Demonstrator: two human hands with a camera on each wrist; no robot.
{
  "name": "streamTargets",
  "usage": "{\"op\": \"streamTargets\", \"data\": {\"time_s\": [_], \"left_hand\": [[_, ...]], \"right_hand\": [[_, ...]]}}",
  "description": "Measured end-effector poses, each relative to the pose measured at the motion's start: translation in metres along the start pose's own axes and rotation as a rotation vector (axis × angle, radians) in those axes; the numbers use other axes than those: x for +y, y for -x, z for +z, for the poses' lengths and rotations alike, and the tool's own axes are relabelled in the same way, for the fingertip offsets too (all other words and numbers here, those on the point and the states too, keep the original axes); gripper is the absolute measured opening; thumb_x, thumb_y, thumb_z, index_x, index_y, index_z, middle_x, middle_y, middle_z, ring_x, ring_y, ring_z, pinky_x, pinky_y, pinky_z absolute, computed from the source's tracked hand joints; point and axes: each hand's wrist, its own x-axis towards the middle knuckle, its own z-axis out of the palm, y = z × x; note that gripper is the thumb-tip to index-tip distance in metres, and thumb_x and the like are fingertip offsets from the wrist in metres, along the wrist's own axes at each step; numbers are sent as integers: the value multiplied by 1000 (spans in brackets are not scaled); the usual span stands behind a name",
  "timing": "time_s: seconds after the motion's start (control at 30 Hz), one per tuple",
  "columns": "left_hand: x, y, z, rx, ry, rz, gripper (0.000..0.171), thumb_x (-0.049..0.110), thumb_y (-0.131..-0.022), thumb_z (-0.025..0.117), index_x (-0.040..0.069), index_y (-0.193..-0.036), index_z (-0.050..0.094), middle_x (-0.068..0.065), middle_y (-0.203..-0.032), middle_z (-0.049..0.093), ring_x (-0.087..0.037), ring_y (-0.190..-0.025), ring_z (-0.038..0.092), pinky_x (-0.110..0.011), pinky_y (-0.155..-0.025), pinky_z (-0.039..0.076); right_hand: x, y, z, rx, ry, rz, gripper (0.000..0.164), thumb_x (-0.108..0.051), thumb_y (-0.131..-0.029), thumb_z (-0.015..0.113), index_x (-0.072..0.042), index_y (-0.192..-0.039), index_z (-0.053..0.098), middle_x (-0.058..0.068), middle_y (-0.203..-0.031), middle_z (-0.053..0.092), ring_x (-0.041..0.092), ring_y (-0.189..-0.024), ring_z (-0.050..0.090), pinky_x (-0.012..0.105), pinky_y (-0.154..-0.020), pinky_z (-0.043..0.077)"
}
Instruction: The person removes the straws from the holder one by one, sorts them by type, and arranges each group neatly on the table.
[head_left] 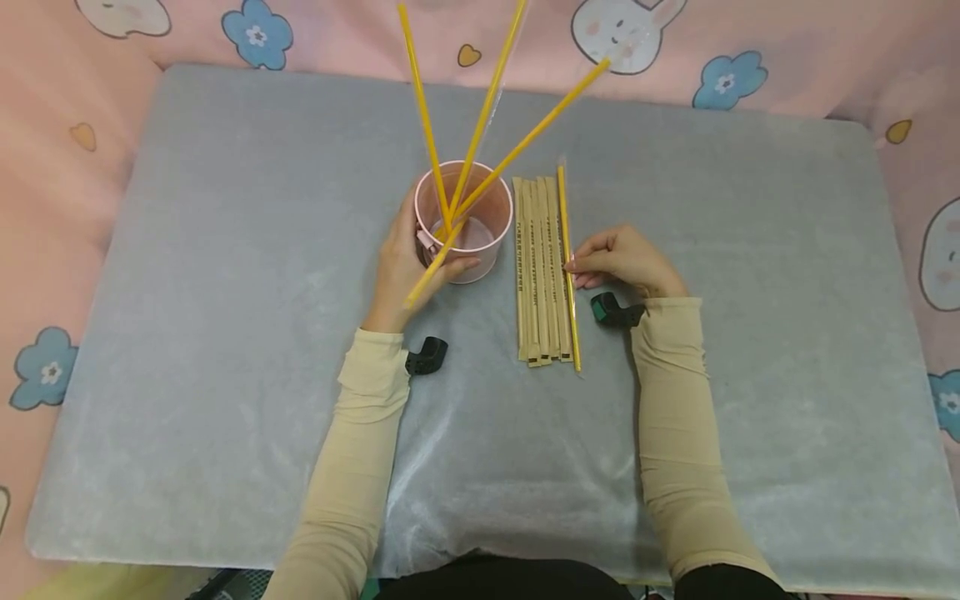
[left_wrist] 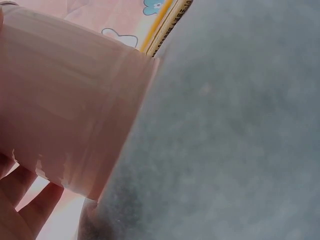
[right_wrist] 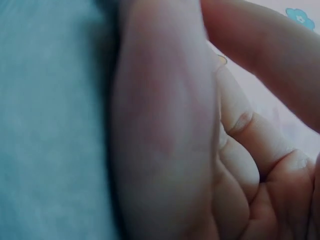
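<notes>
In the head view my left hand (head_left: 405, 271) grips a pink cup (head_left: 487, 265) from its left side, thumb along the front. Several yellow straws (head_left: 427, 117) in clear wrap fan out from inside the cup. The cup's wall (left_wrist: 75, 105) fills the left of the left wrist view, its base at the grey cloth, fingers on its side. My right hand (head_left: 626, 260) pinches a single yellow straw (head_left: 566, 218) near its middle. That straw lies along the right edge of a row of paper-wrapped straws (head_left: 540, 267). Curled fingers (right_wrist: 160, 120) hide it in the right wrist view.
A grey cloth (head_left: 225, 333) covers the table. Pink curtains with rabbits and blue flowers (head_left: 257, 35) rise behind it and at the sides. A black wrist camera (head_left: 427, 356) sits by the left wrist, another camera (head_left: 617, 311) by the right.
</notes>
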Motion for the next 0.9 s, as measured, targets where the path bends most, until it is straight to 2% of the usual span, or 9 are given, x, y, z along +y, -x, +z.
{"op": "streamTargets", "data": {"time_s": [0.5, 0.73, 0.9], "left_hand": [[3, -1, 2, -1, 14, 6, 103, 20, -62, 90, 1, -144, 30, -17, -133, 49, -24, -121, 47, -31, -103, 36], [3, 2, 1, -2, 9, -10, 104, 20, -63, 89, 1, -145, 29, -17, -133, 49, -25, -121, 47, -32, -103, 36], [4, 2, 1, -7, 0, -6, 104, 22, -63, 89, 1, -146, 29, -17, -133, 49, -26, -122, 47, -33, -103, 36]], "right_hand": [[2, 1, -2, -10, 15, -5, 17, -6, -88, 66, 11, -90, 67, 12, -76, 70, 18, -63, 66, 31, -59, 56], [0, 4, 1, -42, 29, -3, 20, -8, -89, 65, 11, -92, 66, 13, -73, 68, 16, -61, 65, 30, -58, 55], [-1, 5, 1, -35, 42, -5, 20, -8, -90, 64, 12, -92, 65, 12, -71, 67, 16, -60, 64, 29, -56, 55]]}}
